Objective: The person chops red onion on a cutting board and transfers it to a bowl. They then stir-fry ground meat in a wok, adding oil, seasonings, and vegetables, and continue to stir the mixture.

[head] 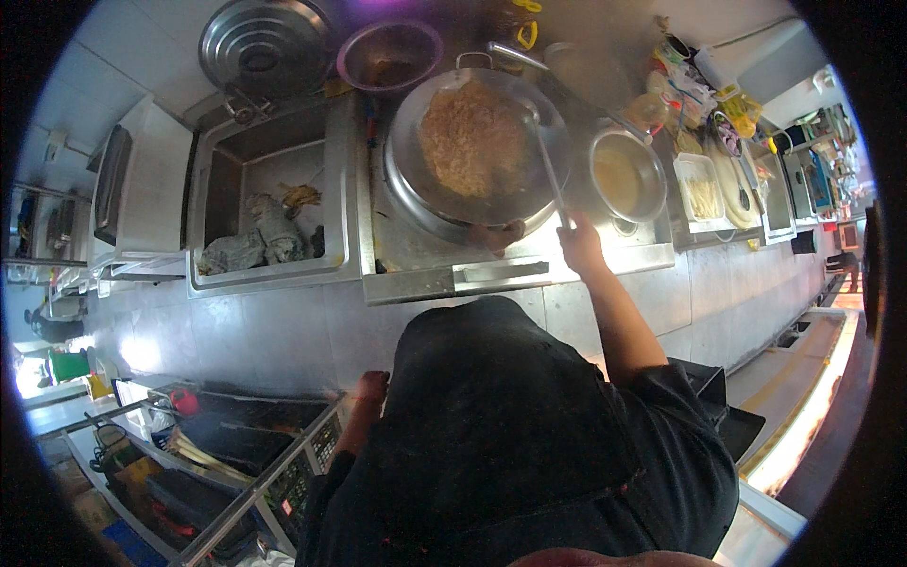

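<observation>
My right hand [581,244] grips the long metal handle of a ladle or spatula [549,163]. The tool's head rests inside a large steel wok [418,188], at the right edge of a heap of brown, crumbly food [471,138]. A cloth [496,237] appears to lie at the wok's near rim. My left hand [373,386] hangs low beside my dark clothing, away from the stove; its fingers look curled, and whether it holds anything is unclear. Right of the wok sits a steel pot [627,173] with pale, cloudy liquid.
A steel sink [340,234] at left holds grey wet cloths [276,230]. A purple-rimmed basin [390,57] stands behind the wok. White tray [700,191], bags and bowls crowd the right counter. A metal-framed rack [262,489] stands behind me at left. Steam blurs the stove's back.
</observation>
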### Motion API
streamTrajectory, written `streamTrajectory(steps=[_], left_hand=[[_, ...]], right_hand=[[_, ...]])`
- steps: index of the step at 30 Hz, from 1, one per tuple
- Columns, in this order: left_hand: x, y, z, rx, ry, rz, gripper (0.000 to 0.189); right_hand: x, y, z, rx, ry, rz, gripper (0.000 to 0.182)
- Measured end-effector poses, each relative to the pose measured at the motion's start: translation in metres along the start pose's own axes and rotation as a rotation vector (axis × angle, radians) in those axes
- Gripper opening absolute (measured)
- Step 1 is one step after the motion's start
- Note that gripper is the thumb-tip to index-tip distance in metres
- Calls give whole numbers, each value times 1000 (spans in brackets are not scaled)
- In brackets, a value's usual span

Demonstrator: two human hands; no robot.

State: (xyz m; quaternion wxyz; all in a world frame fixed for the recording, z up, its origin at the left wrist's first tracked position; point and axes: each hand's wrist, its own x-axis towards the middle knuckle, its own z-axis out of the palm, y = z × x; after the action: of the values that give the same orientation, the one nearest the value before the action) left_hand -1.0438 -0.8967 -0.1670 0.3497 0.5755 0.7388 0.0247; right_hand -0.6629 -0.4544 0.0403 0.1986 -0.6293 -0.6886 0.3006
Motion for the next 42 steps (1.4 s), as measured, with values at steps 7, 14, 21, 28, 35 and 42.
streamTrajectory(steps=[7, 14, 21, 28, 35, 42], left_hand=[[-13, -20, 29, 75, -15, 88, 16], [-8, -18, 23, 14, 12, 125, 15], [18, -19, 27, 72, -68, 30, 14], [6, -27, 48, -78, -84, 31, 23], [8, -61, 86, 142, -105, 54, 23], [17, -25, 25, 28, 43, 163, 22]], right_hand=[[-6, -57, -64, 657, -501, 337, 44], [19, -40, -1, -204, -9, -313, 46], [-28, -50, -91, -313, -315, -412, 56], [-63, -94, -207, -624, -306, -106, 50], [-56, -61, -215, -675, -303, -139, 49], [-4, -24, -71, -220, -96, -291, 46]])
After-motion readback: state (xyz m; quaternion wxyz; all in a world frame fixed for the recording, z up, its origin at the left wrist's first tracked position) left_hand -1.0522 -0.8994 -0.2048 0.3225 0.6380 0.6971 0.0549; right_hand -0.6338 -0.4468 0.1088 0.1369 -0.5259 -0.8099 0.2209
